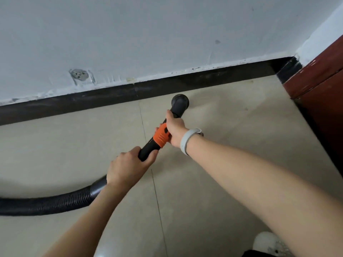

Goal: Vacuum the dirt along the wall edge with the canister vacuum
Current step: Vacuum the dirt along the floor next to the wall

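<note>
A black vacuum wand with an orange collar points down at the beige tile floor. Its round black nozzle sits on the floor just in front of the dark skirting board. My right hand grips the wand just above the nozzle, beside the orange collar; a pale wristband is on that wrist. My left hand grips the wand's rear end, where the ribbed black hose joins and runs off to the left. The canister itself is out of view.
A white wall rises above the skirting, with a patched spot at the left. A dark red door frame stands at the right corner. A white shoe shows at the bottom right.
</note>
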`<state>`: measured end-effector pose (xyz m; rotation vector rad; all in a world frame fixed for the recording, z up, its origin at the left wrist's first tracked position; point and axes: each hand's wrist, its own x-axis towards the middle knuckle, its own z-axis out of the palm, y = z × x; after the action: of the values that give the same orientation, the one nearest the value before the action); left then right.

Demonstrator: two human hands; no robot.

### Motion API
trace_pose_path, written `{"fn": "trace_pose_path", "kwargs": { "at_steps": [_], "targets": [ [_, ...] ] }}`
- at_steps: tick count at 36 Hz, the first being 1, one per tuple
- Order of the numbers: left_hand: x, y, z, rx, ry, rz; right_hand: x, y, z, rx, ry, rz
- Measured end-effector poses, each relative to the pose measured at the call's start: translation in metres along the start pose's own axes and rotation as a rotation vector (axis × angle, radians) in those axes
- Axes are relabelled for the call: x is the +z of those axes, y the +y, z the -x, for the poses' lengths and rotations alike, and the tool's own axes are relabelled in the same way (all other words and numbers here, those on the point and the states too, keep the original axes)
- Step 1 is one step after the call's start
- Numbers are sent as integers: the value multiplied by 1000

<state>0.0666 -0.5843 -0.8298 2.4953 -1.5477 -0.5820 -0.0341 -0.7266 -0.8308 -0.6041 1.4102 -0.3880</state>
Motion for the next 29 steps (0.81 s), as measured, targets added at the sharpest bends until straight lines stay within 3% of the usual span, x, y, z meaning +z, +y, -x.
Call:
{"fn": "trace_pose_path", "kwargs": {
  "at_steps": [7, 13, 18, 29],
  "targets": [
    [3, -25, -5, -33, -69, 50, 26, 10, -10, 60, 15, 87],
    [13, 33, -31, 108, -177, 28, -39, -12, -17, 53, 184, -53],
    [31, 65, -9, 208, -218, -8, -91, 8, -5, 88, 270, -209],
    [40, -42, 78, 41, -79, 37, 1, 90, 41, 63, 153, -128]
  ]
}}
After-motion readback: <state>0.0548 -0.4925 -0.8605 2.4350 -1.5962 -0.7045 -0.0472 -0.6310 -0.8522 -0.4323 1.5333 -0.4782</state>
